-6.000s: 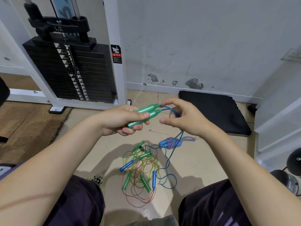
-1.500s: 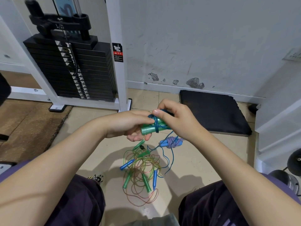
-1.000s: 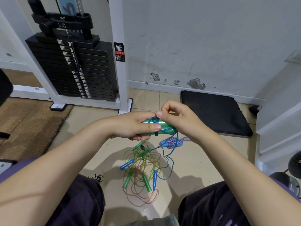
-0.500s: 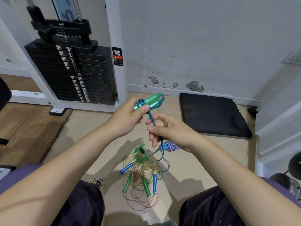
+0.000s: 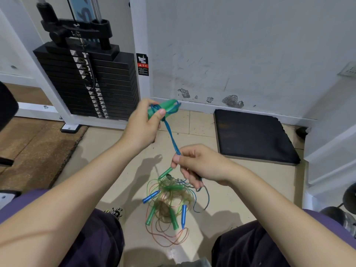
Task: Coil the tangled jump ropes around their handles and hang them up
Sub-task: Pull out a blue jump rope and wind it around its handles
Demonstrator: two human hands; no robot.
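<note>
My left hand point(image 5: 142, 126) grips a pair of green handles point(image 5: 167, 107), held up with a few turns of blue rope wound round them. From the handles the blue rope point(image 5: 172, 137) runs taut down to my right hand point(image 5: 200, 164), which pinches it between thumb and fingers. Below my right hand the rope hangs slack to the floor. A tangle of jump ropes point(image 5: 169, 207) lies on the tiles between my knees, with several green and blue handles and thin orange and green cords.
A black weight stack point(image 5: 90, 81) in a white frame stands at the back left. A black pad point(image 5: 254, 137) lies by the wall at the right. Brown matting point(image 5: 34, 149) covers the floor to the left. A dark round object point(image 5: 349, 197) sits at the right edge.
My left hand has lifted the green handles higher and leftward. My right hand has left the handles, slid down the blue rope and pulled it taut.
</note>
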